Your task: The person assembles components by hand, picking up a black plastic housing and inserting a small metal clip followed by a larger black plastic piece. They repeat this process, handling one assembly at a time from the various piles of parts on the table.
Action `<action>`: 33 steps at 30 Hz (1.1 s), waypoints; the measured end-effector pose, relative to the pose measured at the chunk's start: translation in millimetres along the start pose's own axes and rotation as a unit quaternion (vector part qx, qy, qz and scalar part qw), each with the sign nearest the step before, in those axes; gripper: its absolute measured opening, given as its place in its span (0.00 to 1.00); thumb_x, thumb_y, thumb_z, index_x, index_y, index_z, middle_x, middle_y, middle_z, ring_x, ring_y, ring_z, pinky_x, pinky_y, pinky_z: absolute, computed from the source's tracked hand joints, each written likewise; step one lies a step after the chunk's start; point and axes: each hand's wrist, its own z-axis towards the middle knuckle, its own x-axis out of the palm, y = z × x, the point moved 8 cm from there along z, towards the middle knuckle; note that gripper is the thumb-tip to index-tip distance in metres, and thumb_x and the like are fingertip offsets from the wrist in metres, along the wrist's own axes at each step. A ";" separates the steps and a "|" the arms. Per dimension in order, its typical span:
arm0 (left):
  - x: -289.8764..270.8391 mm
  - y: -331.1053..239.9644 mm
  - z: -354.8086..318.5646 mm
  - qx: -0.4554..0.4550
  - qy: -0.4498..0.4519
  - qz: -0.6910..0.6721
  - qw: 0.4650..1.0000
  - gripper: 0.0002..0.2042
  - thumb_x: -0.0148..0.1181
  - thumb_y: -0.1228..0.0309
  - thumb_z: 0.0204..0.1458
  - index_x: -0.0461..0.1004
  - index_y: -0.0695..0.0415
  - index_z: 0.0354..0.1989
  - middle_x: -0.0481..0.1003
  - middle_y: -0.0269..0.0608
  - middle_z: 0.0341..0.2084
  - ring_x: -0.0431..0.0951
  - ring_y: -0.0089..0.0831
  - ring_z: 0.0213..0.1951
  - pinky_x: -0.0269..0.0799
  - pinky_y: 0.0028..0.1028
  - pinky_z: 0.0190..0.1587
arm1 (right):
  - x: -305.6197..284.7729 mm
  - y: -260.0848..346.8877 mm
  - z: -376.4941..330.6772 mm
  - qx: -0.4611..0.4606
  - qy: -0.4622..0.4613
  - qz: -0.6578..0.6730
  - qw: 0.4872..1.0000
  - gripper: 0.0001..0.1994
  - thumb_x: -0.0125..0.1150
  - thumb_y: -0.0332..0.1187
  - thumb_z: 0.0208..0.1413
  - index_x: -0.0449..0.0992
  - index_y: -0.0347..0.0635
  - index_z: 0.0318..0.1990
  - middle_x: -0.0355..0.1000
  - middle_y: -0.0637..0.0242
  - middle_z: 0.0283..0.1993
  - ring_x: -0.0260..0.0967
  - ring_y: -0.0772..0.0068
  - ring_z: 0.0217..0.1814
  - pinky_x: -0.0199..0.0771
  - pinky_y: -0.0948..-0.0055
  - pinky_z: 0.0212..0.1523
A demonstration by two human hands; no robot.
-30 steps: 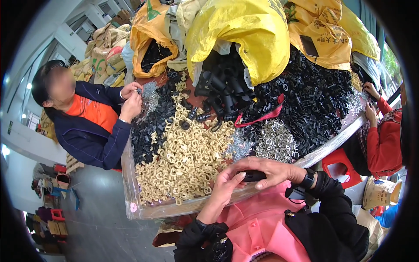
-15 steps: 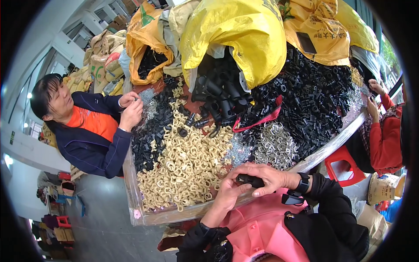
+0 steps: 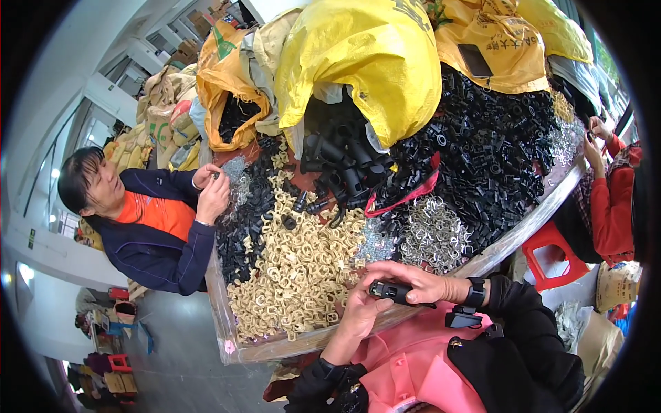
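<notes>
Just over the near table edge, both hands are closed on a short black plastic tube-like part [image 3: 391, 291] with openings along its side. My left hand [image 3: 355, 315] grips its left end between thumb and fingers. My right hand [image 3: 428, 283] curves over its far side, with the thumb on its right part. A heap of beige plastic buckle-like rings [image 3: 292, 265] lies beyond my left hand. Past my right hand are a pile of curved silver metal pieces [image 3: 435, 234] and a small patch of tiny bluish-grey pieces [image 3: 376, 242].
A yellow sack [image 3: 365, 62] stands at the back with larger black tubes [image 3: 344, 162] at its mouth. Small black parts [image 3: 492, 144] cover the right side, crossed by a red strap [image 3: 413, 194]. A worker [image 3: 155, 220] sits left, another person's red sleeve [image 3: 613, 206] is right. A wooden rim [image 3: 296, 347] edges the table.
The whole view has shifted slightly. The black part has turned and shows more of its side, and my right fingers have lifted off its top somewhat.
</notes>
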 end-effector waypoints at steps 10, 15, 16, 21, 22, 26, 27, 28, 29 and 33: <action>11.6 17.6 11.0 -0.011 -0.007 0.012 1.000 0.27 0.62 0.80 0.37 0.61 0.61 0.49 0.66 0.36 0.43 0.66 0.27 0.46 0.61 0.27 0.50 | -18.6 10.4 -19.0 -0.066 -0.050 -0.054 0.995 0.36 0.49 0.54 0.47 0.54 0.34 0.56 0.64 0.56 0.48 0.61 0.63 0.51 0.57 0.68 0.52; 22.5 12.8 7.7 -0.019 0.003 0.017 1.000 0.29 0.63 0.81 0.35 0.62 0.59 0.50 0.64 0.34 0.45 0.63 0.26 0.49 0.57 0.27 0.53 | -16.6 13.9 -23.7 -0.092 -0.068 -0.071 0.991 0.33 0.50 0.52 0.46 0.57 0.33 0.54 0.65 0.56 0.46 0.63 0.62 0.49 0.59 0.67 0.50; 20.8 13.1 5.8 -0.016 0.001 0.016 1.000 0.29 0.63 0.81 0.35 0.62 0.59 0.50 0.64 0.34 0.45 0.63 0.26 0.49 0.57 0.27 0.53 | -15.2 12.7 -24.1 -0.092 -0.069 -0.068 0.991 0.33 0.50 0.52 0.46 0.58 0.33 0.54 0.65 0.56 0.46 0.63 0.62 0.49 0.59 0.67 0.50; 18.8 14.0 -2.0 -0.009 0.010 0.006 1.000 0.29 0.63 0.81 0.35 0.62 0.58 0.51 0.64 0.34 0.46 0.64 0.26 0.49 0.57 0.27 0.53 | -8.3 14.7 -25.7 -0.098 -0.074 -0.080 0.989 0.32 0.50 0.51 0.46 0.60 0.33 0.52 0.66 0.57 0.45 0.63 0.62 0.47 0.59 0.68 0.50; 20.7 12.8 -2.9 -0.008 0.012 0.005 1.000 0.29 0.62 0.81 0.35 0.62 0.58 0.51 0.64 0.34 0.46 0.64 0.26 0.49 0.57 0.27 0.53 | -6.9 14.9 -25.9 -0.098 -0.072 -0.081 0.989 0.32 0.50 0.51 0.46 0.60 0.33 0.52 0.66 0.57 0.45 0.63 0.62 0.47 0.59 0.68 0.50; 18.3 12.9 -5.5 0.000 0.018 0.002 1.000 0.30 0.62 0.82 0.35 0.61 0.58 0.51 0.64 0.34 0.46 0.64 0.25 0.48 0.58 0.27 0.52 | -3.3 16.9 -26.2 -0.101 -0.078 -0.096 0.987 0.32 0.50 0.51 0.46 0.61 0.32 0.51 0.66 0.57 0.44 0.64 0.63 0.47 0.60 0.68 0.49; 17.2 13.2 -6.9 0.002 0.020 0.001 1.000 0.30 0.62 0.82 0.35 0.61 0.58 0.51 0.64 0.34 0.46 0.64 0.25 0.48 0.59 0.27 0.52 | -1.9 17.1 -25.3 -0.100 -0.079 -0.095 0.987 0.31 0.50 0.51 0.46 0.61 0.32 0.50 0.66 0.57 0.44 0.64 0.63 0.47 0.60 0.68 0.49; 16.6 12.5 -8.5 0.003 0.019 -0.001 1.000 0.30 0.62 0.82 0.35 0.61 0.58 0.51 0.64 0.34 0.46 0.64 0.25 0.48 0.59 0.27 0.52 | -0.5 17.4 -24.3 -0.098 -0.079 -0.093 0.988 0.31 0.50 0.51 0.45 0.61 0.32 0.50 0.66 0.57 0.44 0.64 0.63 0.47 0.60 0.69 0.49; 16.1 11.8 -9.9 0.001 0.015 -0.003 1.000 0.30 0.61 0.83 0.35 0.61 0.57 0.52 0.65 0.34 0.46 0.64 0.25 0.48 0.59 0.27 0.52 | 0.9 17.7 -23.9 -0.097 -0.080 -0.092 0.988 0.31 0.50 0.51 0.45 0.61 0.32 0.50 0.66 0.57 0.43 0.64 0.64 0.47 0.60 0.69 0.49; 14.5 11.6 -13.5 -0.003 0.009 -0.013 1.000 0.31 0.61 0.83 0.35 0.60 0.57 0.52 0.65 0.34 0.46 0.64 0.25 0.48 0.59 0.27 0.52 | 4.4 19.8 -23.4 -0.083 -0.092 -0.085 0.989 0.31 0.49 0.51 0.46 0.62 0.32 0.49 0.66 0.58 0.43 0.64 0.65 0.46 0.60 0.69 0.48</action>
